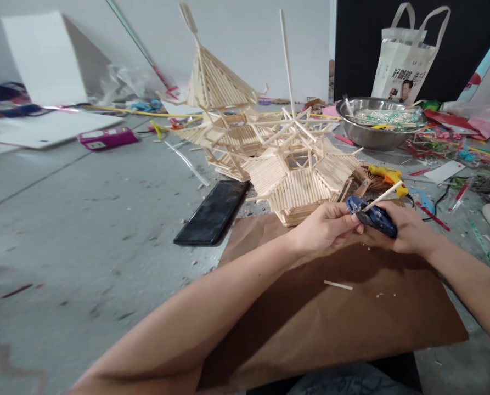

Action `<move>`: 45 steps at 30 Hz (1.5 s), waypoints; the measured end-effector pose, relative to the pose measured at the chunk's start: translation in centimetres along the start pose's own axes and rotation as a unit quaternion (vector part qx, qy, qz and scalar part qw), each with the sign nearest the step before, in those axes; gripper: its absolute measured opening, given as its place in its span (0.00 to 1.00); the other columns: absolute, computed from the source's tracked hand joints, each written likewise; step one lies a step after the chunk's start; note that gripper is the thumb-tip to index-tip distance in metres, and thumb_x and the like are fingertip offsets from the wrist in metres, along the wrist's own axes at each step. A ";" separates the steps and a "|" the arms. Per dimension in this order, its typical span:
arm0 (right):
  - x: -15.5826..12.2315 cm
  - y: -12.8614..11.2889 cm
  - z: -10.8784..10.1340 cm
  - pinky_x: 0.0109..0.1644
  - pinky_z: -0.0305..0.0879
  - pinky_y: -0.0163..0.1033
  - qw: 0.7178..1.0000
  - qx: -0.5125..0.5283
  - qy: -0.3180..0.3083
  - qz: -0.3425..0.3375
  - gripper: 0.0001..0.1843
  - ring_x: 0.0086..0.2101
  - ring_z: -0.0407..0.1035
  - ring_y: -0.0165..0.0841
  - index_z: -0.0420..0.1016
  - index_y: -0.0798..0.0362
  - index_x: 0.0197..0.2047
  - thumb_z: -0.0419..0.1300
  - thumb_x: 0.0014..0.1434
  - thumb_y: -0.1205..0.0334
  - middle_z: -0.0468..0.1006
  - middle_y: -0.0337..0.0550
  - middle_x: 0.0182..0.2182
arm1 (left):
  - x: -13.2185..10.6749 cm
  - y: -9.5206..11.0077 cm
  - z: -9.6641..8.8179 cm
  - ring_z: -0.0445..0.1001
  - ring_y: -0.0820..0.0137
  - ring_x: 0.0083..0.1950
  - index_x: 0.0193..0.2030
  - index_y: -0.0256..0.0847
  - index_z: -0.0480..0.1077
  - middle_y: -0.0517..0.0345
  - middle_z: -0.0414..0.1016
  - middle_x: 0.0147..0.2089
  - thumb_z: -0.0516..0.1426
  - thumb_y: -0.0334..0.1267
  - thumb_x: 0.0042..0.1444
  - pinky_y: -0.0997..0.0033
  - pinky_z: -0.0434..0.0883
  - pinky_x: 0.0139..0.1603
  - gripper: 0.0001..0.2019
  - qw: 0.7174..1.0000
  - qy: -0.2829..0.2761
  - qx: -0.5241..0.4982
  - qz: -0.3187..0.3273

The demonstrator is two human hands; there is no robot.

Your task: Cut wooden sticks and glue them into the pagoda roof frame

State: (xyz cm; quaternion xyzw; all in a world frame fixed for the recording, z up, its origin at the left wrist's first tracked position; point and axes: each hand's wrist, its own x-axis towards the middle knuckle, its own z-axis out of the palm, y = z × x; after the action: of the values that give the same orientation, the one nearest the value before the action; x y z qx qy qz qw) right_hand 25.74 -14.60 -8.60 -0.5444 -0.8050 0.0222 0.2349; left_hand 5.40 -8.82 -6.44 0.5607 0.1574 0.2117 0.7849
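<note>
Head view: far left of the fingers, a purple packet lay on the grey floor. Nearer to them, a black phone lay flat, just beside the brown sheet, maybe to keep it out of the way. Past the left fingers, a stick building stood close, perhaps so it was easy to reach. The left hand had its thumb and fingers squeezed together. They seemed to pinch the low end of a thin stick, maybe to keep it still, but that end was hard to see. Below the fingers, a short stick and crumbs lay on the sheet, which probably caught the bits. The thin stick leaned up and right, out of the blue tool. Past the fingers were a metal bowl, full of odds and ends, and a yellow glue gun. The right hand had its fingers curled around the blue tool, likely for a firm grip.
</note>
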 end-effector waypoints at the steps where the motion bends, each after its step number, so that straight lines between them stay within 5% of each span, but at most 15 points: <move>1: 0.0 -0.1 0.0 0.34 0.67 0.39 1.000 0.004 -0.005 0.009 0.21 0.33 0.73 0.38 0.65 0.52 0.45 0.59 0.48 0.55 0.78 0.46 0.36 | 0.0 0.0 0.1 0.46 0.85 0.14 0.24 0.35 0.65 0.71 0.50 0.14 0.62 0.54 0.43 0.80 0.42 0.14 0.21 1.000 0.010 0.011 0.011; 6: 0.1 -0.2 0.3 0.36 0.68 0.41 0.999 -0.007 -0.002 0.052 0.20 0.32 0.73 0.38 0.65 0.52 0.46 0.57 0.48 0.57 0.78 0.46 0.35 | 0.2 -0.2 0.6 0.50 0.82 0.17 0.25 0.36 0.65 0.69 0.53 0.16 0.58 0.58 0.46 0.78 0.49 0.18 0.22 0.988 0.080 0.103 0.080; 10: 0.5 0.3 0.1 0.40 0.68 0.44 1.000 -0.020 0.012 0.011 0.27 0.38 0.72 0.42 0.61 0.53 0.52 0.56 0.48 0.58 0.75 0.51 0.42 | 0.2 -0.3 1.0 0.55 0.80 0.23 0.28 0.37 0.67 0.66 0.59 0.21 0.57 0.56 0.49 0.77 0.55 0.24 0.21 0.968 0.139 0.167 0.127; 21: 0.6 2.2 -0.9 0.54 0.59 0.56 0.990 -0.042 0.048 -0.129 0.37 0.52 0.62 0.47 0.49 0.53 0.60 0.56 0.48 0.58 0.68 0.55 0.51 | -0.7 -0.1 2.2 0.44 0.84 0.14 0.23 0.36 0.63 0.71 0.49 0.13 0.61 0.51 0.47 0.80 0.42 0.14 0.19 0.995 -0.059 -0.079 -0.002; 23: 0.7 2.9 -1.0 0.55 0.58 0.57 0.990 -0.081 0.060 -0.100 0.38 0.53 0.61 0.48 0.49 0.52 0.61 0.57 0.47 0.60 0.67 0.55 0.52 | -0.7 0.1 2.3 0.43 0.84 0.14 0.23 0.36 0.63 0.72 0.47 0.14 0.61 0.50 0.47 0.81 0.41 0.14 0.18 0.993 -0.065 -0.098 -0.024; 27: 0.9 4.7 -2.1 0.53 0.59 0.56 0.981 -0.143 0.124 0.039 0.37 0.52 0.62 0.50 0.52 0.53 0.61 0.58 0.48 0.60 0.67 0.56 0.52 | -0.4 -0.1 2.1 0.43 0.83 0.16 0.29 0.37 0.62 0.72 0.49 0.16 0.58 0.49 0.50 0.81 0.43 0.15 0.16 0.999 0.022 -0.033 -0.003; 31: 0.8 7.3 -3.7 0.47 0.62 0.59 0.938 -0.194 0.177 0.226 0.35 0.47 0.65 0.55 0.56 0.59 0.59 0.56 0.51 0.50 0.69 0.64 0.47 | 0.2 -1.0 1.6 0.48 0.82 0.19 0.31 0.38 0.61 0.71 0.51 0.19 0.54 0.47 0.55 0.80 0.47 0.19 0.13 0.991 0.085 0.100 0.036; 37: -0.5 11.3 -3.9 0.43 0.57 0.63 0.864 -0.275 0.047 0.418 0.46 0.47 0.62 0.64 0.63 0.68 0.52 0.50 0.48 0.32 0.67 0.78 0.46 | 0.5 -1.2 1.2 0.55 0.79 0.23 0.29 0.37 0.63 0.67 0.57 0.21 0.49 0.39 0.57 0.77 0.55 0.27 0.10 0.932 0.149 0.328 0.038; 41: -0.9 12.5 -3.6 0.44 0.54 0.63 0.857 -0.267 -0.005 0.441 0.45 0.49 0.59 0.66 0.63 0.71 0.53 0.46 0.52 0.34 0.65 0.82 0.48 | 0.5 -1.0 1.1 0.60 0.77 0.27 0.29 0.37 0.64 0.65 0.62 0.24 0.48 0.37 0.57 0.76 0.59 0.31 0.10 0.906 0.156 0.392 0.042; 43: -0.6 12.1 -3.8 0.45 0.53 0.64 0.870 -0.265 0.038 0.413 0.41 0.49 0.60 0.66 0.64 0.70 0.53 0.48 0.54 0.38 0.65 0.81 0.49 | 0.5 -1.1 1.0 0.61 0.76 0.27 0.29 0.36 0.65 0.64 0.63 0.24 0.48 0.36 0.58 0.76 0.60 0.32 0.10 0.897 0.158 0.412 0.039; 45: -0.1 10.7 -4.0 0.48 0.54 0.62 0.899 -0.271 0.133 0.316 0.31 0.50 0.62 0.59 0.66 0.64 0.52 0.49 0.57 0.45 0.67 0.74 0.51 | 0.6 -1.2 0.9 0.62 0.76 0.28 0.29 0.36 0.65 0.63 0.64 0.25 0.48 0.36 0.58 0.76 0.60 0.32 0.10 0.890 0.163 0.425 0.034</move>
State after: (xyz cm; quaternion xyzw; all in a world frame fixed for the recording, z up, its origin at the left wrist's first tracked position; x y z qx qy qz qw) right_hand 36.60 -11.21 -8.21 -0.8108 -0.5266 -0.1958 0.1638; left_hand 6.56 -9.59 -7.24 0.8032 0.3389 0.2400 0.4272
